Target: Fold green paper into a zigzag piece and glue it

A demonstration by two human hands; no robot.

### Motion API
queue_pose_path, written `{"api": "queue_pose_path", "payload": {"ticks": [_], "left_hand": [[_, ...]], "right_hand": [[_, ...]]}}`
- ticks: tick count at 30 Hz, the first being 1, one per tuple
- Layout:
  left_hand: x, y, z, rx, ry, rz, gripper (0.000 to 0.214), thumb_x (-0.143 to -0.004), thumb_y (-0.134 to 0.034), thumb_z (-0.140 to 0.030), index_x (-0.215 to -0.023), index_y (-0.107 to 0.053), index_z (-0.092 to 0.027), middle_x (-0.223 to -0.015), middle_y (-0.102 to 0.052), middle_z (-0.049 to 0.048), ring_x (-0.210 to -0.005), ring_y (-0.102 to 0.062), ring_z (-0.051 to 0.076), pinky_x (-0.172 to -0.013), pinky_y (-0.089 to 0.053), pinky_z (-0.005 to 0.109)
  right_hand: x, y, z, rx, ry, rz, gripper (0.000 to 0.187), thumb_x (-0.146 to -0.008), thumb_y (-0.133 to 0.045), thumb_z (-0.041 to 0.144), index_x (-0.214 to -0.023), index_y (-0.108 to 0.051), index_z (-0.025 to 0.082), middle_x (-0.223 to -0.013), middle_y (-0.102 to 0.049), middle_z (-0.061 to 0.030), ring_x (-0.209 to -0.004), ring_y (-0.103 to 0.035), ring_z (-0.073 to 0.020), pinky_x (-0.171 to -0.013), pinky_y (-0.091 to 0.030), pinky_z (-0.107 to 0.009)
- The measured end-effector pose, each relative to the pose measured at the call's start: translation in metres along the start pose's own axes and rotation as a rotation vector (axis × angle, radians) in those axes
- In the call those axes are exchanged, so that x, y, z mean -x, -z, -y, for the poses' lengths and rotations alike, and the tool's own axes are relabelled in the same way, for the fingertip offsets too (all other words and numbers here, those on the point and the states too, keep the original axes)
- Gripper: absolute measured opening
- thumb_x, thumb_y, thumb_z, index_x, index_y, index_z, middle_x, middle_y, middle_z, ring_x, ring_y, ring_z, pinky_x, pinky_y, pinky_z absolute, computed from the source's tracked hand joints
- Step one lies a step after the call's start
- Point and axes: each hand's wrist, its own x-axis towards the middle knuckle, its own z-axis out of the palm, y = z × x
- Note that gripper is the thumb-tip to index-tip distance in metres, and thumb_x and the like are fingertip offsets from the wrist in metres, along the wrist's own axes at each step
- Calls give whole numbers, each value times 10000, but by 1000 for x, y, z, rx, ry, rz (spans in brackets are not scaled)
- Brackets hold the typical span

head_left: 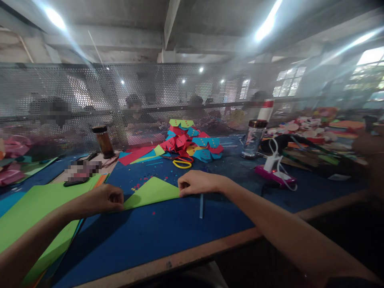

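A light-green sheet of paper folded into a triangle lies on the blue tabletop, its peak pointing away from me. My left hand has its fingers curled closed at the left corner. At the right corner, my right hand is closed too, pinching the paper's end; both fingertips are partly hidden. A narrow clear strip lies partly under my right hand. Beyond the paper are yellow-and-red scissors and scattered small paper dots.
Large green sheets are stacked at left, beside a phone and a brown bottle. A heap of folded coloured paper stands behind. At right are a clear bottle and a purple box with white cable. A perforated screen crosses the back.
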Motion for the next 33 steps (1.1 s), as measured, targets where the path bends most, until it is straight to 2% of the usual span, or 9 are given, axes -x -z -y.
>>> {"api": "queue_pose_path", "payload": {"ticks": [12,23,33], "left_hand": [[4,8,1,37,-1,70,170,-746,-620,-360,-726,-635,-192,-657,-605,-21,-643,-550,158,-581,-370,235],[4,6,-3,48,21,51,141,-741,-603,-334,-718,-626,-197,-645,-652,-13,-626,-600,169,-582,-395,248],[3,2,-3,52,-17,-4,81,-700,-615,-274,-722,-627,-197,-657,-610,-18,-641,-575,164,-576,-389,242]], "right_hand": [[-1,-1,-2,-27,6,5,168,-820,-691,332,-853,-700,168,-840,-705,-24,-749,-612,-154,-568,-328,-219],[-2,-1,-3,-8,3,12,181,-819,-689,351,-858,-700,175,-845,-706,-22,-745,-614,-154,-561,-330,-219],[-1,0,-2,-19,4,8,151,-823,-689,321,-877,-675,181,-833,-686,-10,-743,-599,-146,-567,-322,-221]]}}
